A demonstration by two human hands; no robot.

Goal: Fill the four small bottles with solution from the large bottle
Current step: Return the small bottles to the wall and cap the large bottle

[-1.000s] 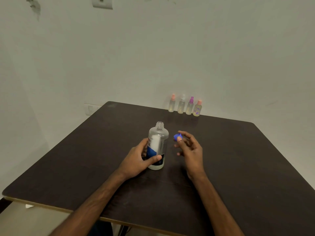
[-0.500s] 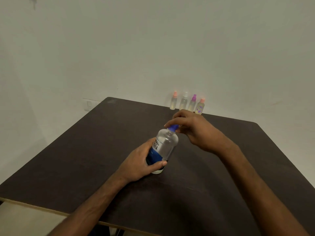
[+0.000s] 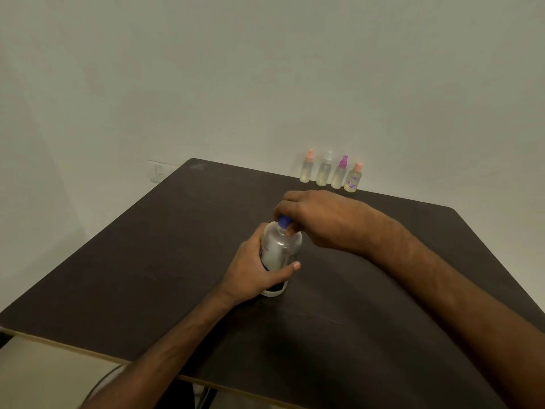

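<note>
The right hand (image 3: 318,219) comes down from above, and its fingers and thumb curl tightly round the blue cap (image 3: 284,222), which sits on the neck of the large bottle (image 3: 280,246). The fingertips are mostly hidden behind the cap, so I cannot tell which way it is being turned. The left hand (image 3: 256,270) wraps the bottle's body with the thumb across the front, holding it roughly upright with its base on the dark table (image 3: 147,276), near the middle.

To do this step well, the left hand should brace the bottle firmly without squeezing its clear wall. The base should stay flat on the table, and the cap should sit square on the thread so it does not bind.

The four small bottles (image 3: 324,174) stand in a close row at the far edge by the wall (image 3: 265,84), well apart from both hands. Each wears its spray top and seems to hold pale liquid, so the filling looks finished.
</note>
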